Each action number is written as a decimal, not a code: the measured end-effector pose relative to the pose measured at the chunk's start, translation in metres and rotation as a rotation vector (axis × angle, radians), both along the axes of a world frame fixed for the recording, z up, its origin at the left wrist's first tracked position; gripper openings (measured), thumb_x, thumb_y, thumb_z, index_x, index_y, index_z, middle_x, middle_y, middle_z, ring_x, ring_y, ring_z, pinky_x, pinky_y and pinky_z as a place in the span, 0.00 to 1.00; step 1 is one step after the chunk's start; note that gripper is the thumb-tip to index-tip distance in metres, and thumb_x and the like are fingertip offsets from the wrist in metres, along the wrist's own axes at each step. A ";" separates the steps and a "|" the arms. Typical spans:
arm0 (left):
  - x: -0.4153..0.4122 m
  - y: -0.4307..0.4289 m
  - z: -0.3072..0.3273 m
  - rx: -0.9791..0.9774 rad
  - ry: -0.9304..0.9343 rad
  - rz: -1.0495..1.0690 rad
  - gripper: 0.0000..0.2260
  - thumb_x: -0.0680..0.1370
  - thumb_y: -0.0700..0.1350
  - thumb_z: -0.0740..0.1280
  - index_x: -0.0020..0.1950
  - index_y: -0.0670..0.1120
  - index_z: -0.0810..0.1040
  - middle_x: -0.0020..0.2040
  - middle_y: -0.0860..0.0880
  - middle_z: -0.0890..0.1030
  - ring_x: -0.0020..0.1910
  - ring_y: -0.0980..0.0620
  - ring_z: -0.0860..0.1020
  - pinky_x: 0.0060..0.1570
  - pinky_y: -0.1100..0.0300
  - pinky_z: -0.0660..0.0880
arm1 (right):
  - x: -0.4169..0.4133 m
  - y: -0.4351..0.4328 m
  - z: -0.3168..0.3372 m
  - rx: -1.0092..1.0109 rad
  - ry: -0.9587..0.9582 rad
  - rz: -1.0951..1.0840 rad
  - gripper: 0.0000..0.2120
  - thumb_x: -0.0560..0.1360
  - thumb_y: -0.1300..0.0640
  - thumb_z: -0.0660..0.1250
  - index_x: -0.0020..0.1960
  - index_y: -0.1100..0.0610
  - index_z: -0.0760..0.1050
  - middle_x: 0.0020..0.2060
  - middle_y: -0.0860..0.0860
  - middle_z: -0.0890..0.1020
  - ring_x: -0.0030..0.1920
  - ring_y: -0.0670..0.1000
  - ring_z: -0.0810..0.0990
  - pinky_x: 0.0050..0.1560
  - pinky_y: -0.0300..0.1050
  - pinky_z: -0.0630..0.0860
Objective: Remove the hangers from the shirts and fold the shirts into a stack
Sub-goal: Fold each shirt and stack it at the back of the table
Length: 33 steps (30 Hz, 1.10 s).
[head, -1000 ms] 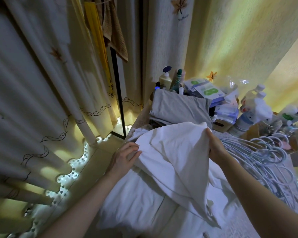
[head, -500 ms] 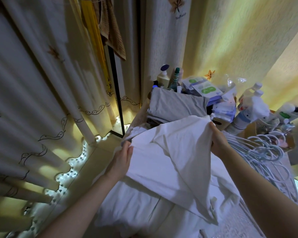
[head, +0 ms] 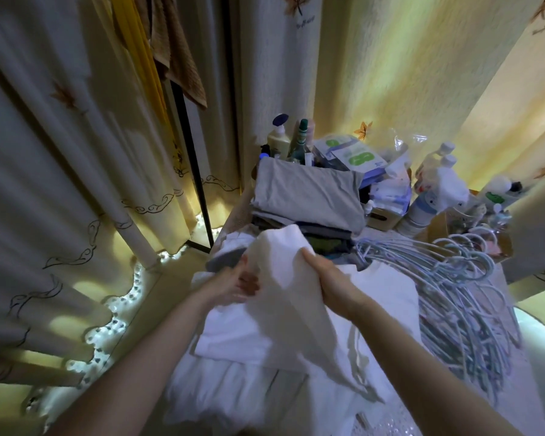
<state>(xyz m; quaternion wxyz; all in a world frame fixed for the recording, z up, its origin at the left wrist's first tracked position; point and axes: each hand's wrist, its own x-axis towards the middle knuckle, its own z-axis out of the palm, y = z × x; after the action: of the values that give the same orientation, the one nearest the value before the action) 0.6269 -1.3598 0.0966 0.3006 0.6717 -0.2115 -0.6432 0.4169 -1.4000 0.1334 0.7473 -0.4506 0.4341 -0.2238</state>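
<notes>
The table before me carried white shirts, a stack of folded clothes and pale blue hangers. Bottles and boxes crowded its far end.

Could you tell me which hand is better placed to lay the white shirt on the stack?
Probably right: the right hand grips the shirt nearest the stack; the left hand, blurred, sits at its edge.

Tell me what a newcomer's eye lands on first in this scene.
The white shirt at centre, lifted over a heap of white laundry by the left hand and right hand. To the right lies a tangle of pale blue hangers; behind the shirt sits a folded stack topped by a grey shirt.
</notes>
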 end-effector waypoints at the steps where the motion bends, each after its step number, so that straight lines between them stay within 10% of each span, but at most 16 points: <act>1: 0.000 -0.005 0.001 0.003 0.025 0.095 0.30 0.79 0.62 0.56 0.62 0.35 0.74 0.58 0.35 0.79 0.57 0.37 0.78 0.54 0.47 0.76 | 0.008 0.014 -0.002 -0.069 0.078 0.097 0.22 0.78 0.42 0.58 0.61 0.57 0.76 0.58 0.55 0.81 0.59 0.53 0.79 0.63 0.52 0.73; 5: 0.018 -0.022 -0.005 -0.083 0.039 0.148 0.32 0.76 0.66 0.58 0.71 0.44 0.68 0.68 0.36 0.72 0.65 0.39 0.73 0.67 0.45 0.68 | 0.039 0.054 -0.013 -0.217 0.312 0.439 0.26 0.79 0.38 0.54 0.56 0.58 0.77 0.56 0.53 0.79 0.51 0.46 0.75 0.57 0.43 0.67; 7: 0.022 -0.028 -0.008 -0.105 -0.068 0.041 0.26 0.77 0.58 0.63 0.68 0.42 0.70 0.63 0.39 0.76 0.55 0.45 0.78 0.54 0.55 0.75 | 0.051 0.062 -0.020 -0.219 0.333 0.528 0.20 0.80 0.40 0.52 0.53 0.52 0.76 0.49 0.47 0.79 0.48 0.45 0.74 0.59 0.45 0.66; 10: 0.025 -0.034 -0.006 -0.110 -0.082 -0.125 0.14 0.78 0.38 0.64 0.64 0.42 0.72 0.42 0.48 0.82 0.38 0.54 0.79 0.33 0.63 0.75 | 0.064 0.066 -0.035 -0.303 0.363 0.626 0.22 0.81 0.42 0.52 0.70 0.51 0.68 0.69 0.49 0.71 0.65 0.48 0.69 0.71 0.46 0.59; 14: 0.042 -0.032 -0.018 -0.247 0.081 0.063 0.30 0.75 0.25 0.53 0.74 0.46 0.64 0.64 0.39 0.75 0.61 0.36 0.75 0.58 0.44 0.73 | 0.055 0.061 -0.053 -0.351 0.392 0.862 0.21 0.80 0.44 0.58 0.72 0.44 0.65 0.72 0.47 0.68 0.70 0.48 0.66 0.71 0.42 0.60; 23: 0.055 -0.039 -0.044 -0.158 -0.022 0.108 0.22 0.75 0.56 0.68 0.67 0.50 0.74 0.61 0.47 0.79 0.58 0.47 0.79 0.53 0.53 0.76 | -0.067 0.040 -0.085 -0.479 0.758 -0.110 0.08 0.74 0.66 0.65 0.47 0.57 0.79 0.36 0.49 0.79 0.38 0.50 0.77 0.43 0.44 0.73; 27: 0.051 -0.051 -0.051 -0.332 -0.446 -0.004 0.13 0.78 0.45 0.68 0.60 0.42 0.79 0.60 0.41 0.79 0.57 0.41 0.79 0.51 0.54 0.74 | -0.109 0.014 -0.079 -0.607 0.988 -0.486 0.08 0.73 0.61 0.68 0.52 0.60 0.75 0.46 0.54 0.75 0.50 0.57 0.74 0.47 0.45 0.68; 31: 0.052 -0.040 -0.065 -0.374 -0.586 -0.002 0.17 0.78 0.43 0.67 0.64 0.38 0.73 0.61 0.41 0.77 0.61 0.40 0.75 0.56 0.52 0.71 | -0.119 -0.004 -0.081 -0.535 1.333 -0.277 0.38 0.65 0.40 0.74 0.67 0.56 0.67 0.64 0.56 0.69 0.65 0.59 0.66 0.63 0.53 0.66; 33: 0.051 -0.026 -0.073 -0.332 -0.550 0.017 0.17 0.76 0.45 0.70 0.60 0.38 0.73 0.54 0.41 0.79 0.57 0.39 0.77 0.49 0.52 0.73 | -0.116 -0.008 -0.085 -0.465 1.445 -0.167 0.37 0.65 0.36 0.71 0.68 0.52 0.66 0.64 0.54 0.72 0.65 0.58 0.68 0.63 0.53 0.64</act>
<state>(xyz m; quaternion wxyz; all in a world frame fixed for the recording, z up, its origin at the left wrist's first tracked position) 0.6776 -1.3863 0.0238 0.3429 0.7638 -0.3814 -0.3918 0.3010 -1.4082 0.0481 0.1442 -0.5965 0.7894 -0.0147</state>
